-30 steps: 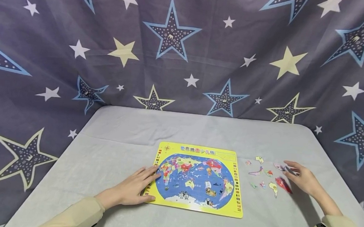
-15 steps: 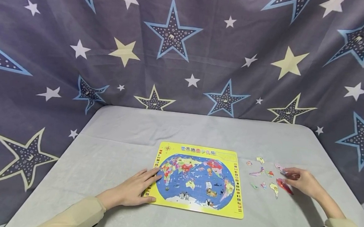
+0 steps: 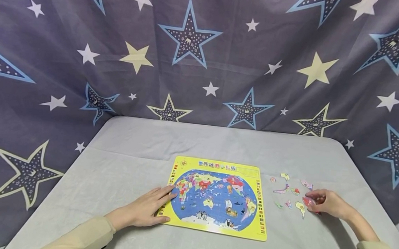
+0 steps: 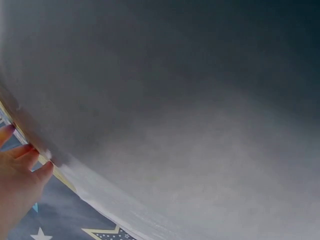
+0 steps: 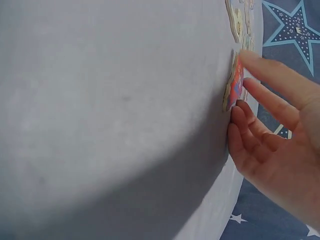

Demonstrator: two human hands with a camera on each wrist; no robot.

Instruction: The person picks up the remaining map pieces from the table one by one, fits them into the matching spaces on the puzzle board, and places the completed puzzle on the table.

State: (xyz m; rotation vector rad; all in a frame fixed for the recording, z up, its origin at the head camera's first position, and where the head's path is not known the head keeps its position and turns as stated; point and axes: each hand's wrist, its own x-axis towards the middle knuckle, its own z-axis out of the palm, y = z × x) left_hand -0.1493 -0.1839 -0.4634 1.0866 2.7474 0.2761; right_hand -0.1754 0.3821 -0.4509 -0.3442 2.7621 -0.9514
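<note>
A yellow-bordered world map puzzle board (image 3: 212, 232) lies flat on the table in the head view. My left hand (image 3: 143, 208) rests on its left edge, fingers spread and nearly straight; the left wrist view shows the same hand (image 4: 22, 172) at the frame's edge. To the right of the board, my right hand (image 3: 330, 205) pinches a red map puzzle piece (image 3: 308, 202) that it partly covers. Seen from the right wrist, the thumb and fingers of the hand (image 5: 280, 135) are around the red piece (image 5: 236, 82), which is at the tabletop.
Several loose puzzle pieces lie between the board and my right hand, among them a cream-yellow piece (image 3: 300, 208), a purple piece (image 3: 281, 189) and a pink piece (image 3: 306, 184). A grey cloth (image 3: 141, 143) covers the table. Behind hangs a star-patterned curtain (image 3: 224, 71).
My right hand has moved toward me, from beside the pink piece to the red piece, and its fingers have closed on it. My left hand stays on the board.
</note>
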